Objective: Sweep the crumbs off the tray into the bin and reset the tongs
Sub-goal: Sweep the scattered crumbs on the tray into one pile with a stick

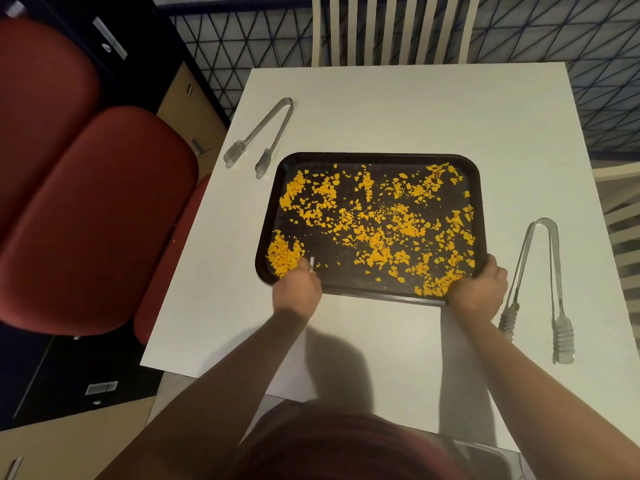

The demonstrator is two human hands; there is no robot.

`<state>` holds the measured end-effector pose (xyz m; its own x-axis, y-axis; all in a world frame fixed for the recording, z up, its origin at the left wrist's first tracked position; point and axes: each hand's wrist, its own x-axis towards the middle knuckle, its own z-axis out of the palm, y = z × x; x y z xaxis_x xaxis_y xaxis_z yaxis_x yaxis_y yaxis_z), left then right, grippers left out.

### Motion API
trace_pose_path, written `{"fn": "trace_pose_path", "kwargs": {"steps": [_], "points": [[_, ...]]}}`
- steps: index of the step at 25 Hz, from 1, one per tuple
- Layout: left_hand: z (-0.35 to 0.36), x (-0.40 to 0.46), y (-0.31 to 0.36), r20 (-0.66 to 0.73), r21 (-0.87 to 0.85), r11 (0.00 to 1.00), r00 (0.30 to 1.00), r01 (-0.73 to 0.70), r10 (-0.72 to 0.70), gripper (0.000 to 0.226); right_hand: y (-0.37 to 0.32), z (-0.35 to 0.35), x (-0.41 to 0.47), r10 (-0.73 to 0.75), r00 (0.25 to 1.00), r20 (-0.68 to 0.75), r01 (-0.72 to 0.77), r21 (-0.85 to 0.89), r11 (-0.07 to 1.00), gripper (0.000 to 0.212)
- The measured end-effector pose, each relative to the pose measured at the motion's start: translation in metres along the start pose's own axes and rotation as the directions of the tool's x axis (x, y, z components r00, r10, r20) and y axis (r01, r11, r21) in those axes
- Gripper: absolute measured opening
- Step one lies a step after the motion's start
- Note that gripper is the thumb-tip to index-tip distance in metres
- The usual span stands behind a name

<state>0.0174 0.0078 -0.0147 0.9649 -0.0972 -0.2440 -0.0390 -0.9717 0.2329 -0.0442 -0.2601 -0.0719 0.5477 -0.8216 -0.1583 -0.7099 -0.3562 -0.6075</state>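
Here, crumbed tray on table, hands gripping near corners.

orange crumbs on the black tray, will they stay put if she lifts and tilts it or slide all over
The orange crumbs are small, loose flakes lying flat, so they would probably slide at a slight tilt. The black plastic tray looks smooth, offering little grip, though its raised rim should catch most. Both the left hand and right hand grip the near corners, which likely helps keep it level.
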Motion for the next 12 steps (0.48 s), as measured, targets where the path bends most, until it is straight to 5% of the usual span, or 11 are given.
{"fn": "trace_pose_path", "kwargs": {"steps": [4,12], "points": [[0.009,-0.007,0.032,0.088,-0.034,0.989,0.985,-0.144,0.147,0.021,0.000,0.001,0.001,0.000,1.000,-0.002,0.000,0.004,1.000,0.050],[-0.004,0.000,-0.006,-0.025,0.000,0.995,0.995,0.099,-0.099,0.025,0.000,0.000,0.001,0.011,1.000,0.010,-0.011,0.007,1.000,0.051]]}}
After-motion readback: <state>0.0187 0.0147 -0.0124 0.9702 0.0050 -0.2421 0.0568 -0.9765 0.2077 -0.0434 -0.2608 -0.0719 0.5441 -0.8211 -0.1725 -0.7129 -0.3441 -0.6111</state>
